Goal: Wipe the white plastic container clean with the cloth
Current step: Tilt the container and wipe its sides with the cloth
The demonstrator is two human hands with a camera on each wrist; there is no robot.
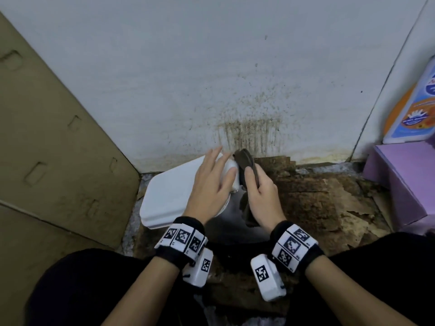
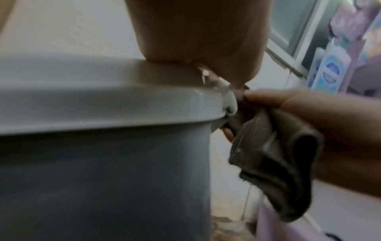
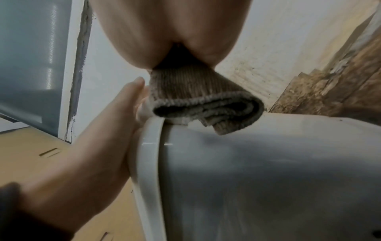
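The white plastic container [image 1: 169, 196] sits on the floor against the wall, lid closed. My left hand [image 1: 211, 182] lies flat on the lid with straight, spread fingers, pressing near its right end. My right hand [image 1: 259, 191] grips a folded brown cloth [image 1: 246, 161] and holds it against the container's right rim. In the left wrist view the cloth [image 2: 274, 163] hangs from the right hand [image 2: 329, 130] beside the lid's edge [image 2: 123, 101]. The right wrist view has the cloth [image 3: 198, 101] touching the rim over the container's grey side [image 3: 268, 171], with the left hand [image 3: 92, 154] flat on the lid.
A large cardboard sheet [image 1: 58, 137] leans at the left. The white wall [image 1: 247, 132] behind carries brown splatter. Torn, dirty cardboard [image 1: 317, 196] covers the floor to the right. A purple box [image 1: 404, 184] and a blue-orange bottle [image 1: 412, 109] stand at the far right.
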